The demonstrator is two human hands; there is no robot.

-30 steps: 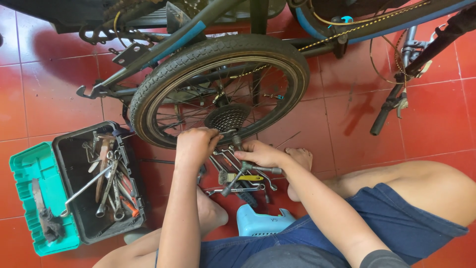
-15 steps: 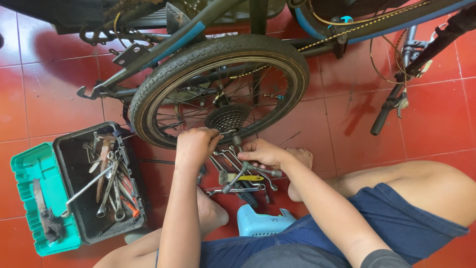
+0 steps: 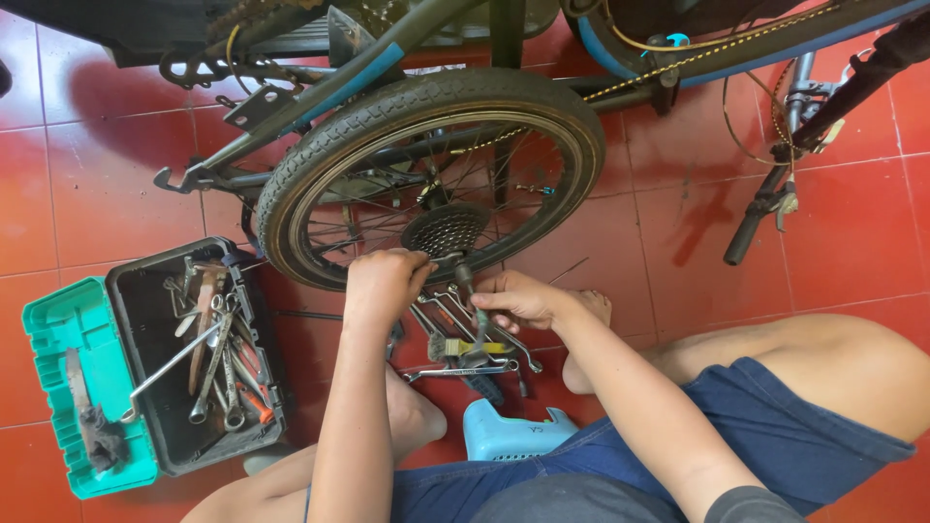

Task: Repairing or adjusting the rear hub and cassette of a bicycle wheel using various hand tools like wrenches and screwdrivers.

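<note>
Wheel: a small bicycle wheel (image 3: 431, 184) with a dark knobby tyre, lying on its side over the red tile floor (image 3: 87, 194), held in the frame of an upturned bike.
Sprocket cluster: the toothed cassette (image 3: 448, 230) sits at the hub, right above both hands.
Left hand: the left hand (image 3: 385, 283) is curled into a loose fist at the tyre's lower edge, just beside the cassette; what the fingers close on is hidden, so I cannot tell.
Right hand: the right hand (image 3: 518, 298) has its fingers pinched together around a thin dark tool shaft (image 3: 465, 281) that points up toward the hub.
Under the hands: several wrenches (image 3: 465, 368) and a yellow-handled tool (image 3: 475, 346) lie spread on the floor between the person's knees.
Stool: a pale blue plastic stool (image 3: 509, 431) shows under the legs.
Toolbox: an open black toolbox (image 3: 155, 291) with a teal lid tray (image 3: 68, 378) stands to the person's left, full of spanners and a long socket wrench (image 3: 170, 366).
Frame: the dark and blue bike frame (image 3: 349, 82) crosses above the wheel; a handlebar grip (image 3: 746, 237) hangs at far right.
</note>
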